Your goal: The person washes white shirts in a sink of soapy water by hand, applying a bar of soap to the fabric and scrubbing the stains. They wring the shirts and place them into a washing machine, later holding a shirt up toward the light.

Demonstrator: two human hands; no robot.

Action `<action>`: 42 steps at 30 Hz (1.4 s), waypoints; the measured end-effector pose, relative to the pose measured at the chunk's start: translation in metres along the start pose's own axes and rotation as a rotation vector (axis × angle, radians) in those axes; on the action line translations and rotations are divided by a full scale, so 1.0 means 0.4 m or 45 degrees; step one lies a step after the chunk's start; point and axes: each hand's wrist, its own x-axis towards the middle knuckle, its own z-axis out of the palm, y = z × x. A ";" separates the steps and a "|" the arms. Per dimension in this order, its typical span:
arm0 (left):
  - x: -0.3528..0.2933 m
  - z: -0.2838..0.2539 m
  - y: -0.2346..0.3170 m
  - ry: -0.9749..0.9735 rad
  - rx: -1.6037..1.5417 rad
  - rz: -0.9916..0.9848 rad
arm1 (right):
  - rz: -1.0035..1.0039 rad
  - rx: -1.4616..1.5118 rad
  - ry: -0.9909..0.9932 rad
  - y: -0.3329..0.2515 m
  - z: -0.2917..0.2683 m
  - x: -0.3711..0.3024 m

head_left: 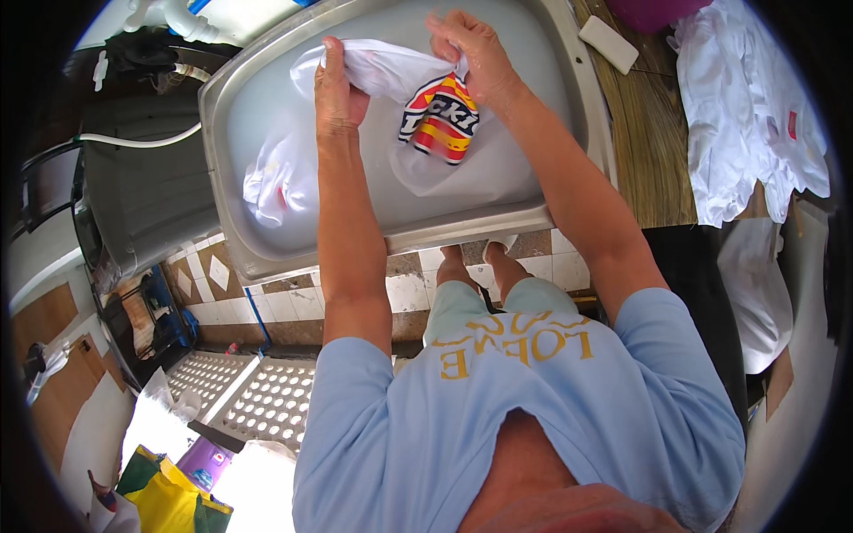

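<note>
A wet white shirt (386,69) with a red, yellow and black print is stretched between my hands over a metal sink (233,233) of cloudy water. My left hand (336,93) grips its left part, thumb pointing up. Pinched in my right hand (475,58) is the cloth just above the print; those fingers are slightly blurred. The shirt's lower part hangs into the water. Another white garment (277,182) floats by the sink's left side, apart from my hands.
Right of the sink, a wooden counter (653,142) bears a pale soap bar (609,44), a purple container (656,11) and a pile of white clothes (742,107). A white hose (147,142) runs at the left. A yellow and green bag (169,493) lies at lower left.
</note>
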 end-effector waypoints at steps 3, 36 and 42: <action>0.006 0.004 -0.006 -0.024 -0.122 0.014 | -0.102 -0.190 -0.061 -0.034 0.071 -0.040; 0.002 0.012 0.007 -0.561 -1.128 0.117 | -0.709 -1.115 -0.654 0.050 0.184 -0.141; 0.000 0.005 0.019 -0.753 -1.276 0.072 | -0.781 -1.257 -0.739 0.067 0.193 -0.153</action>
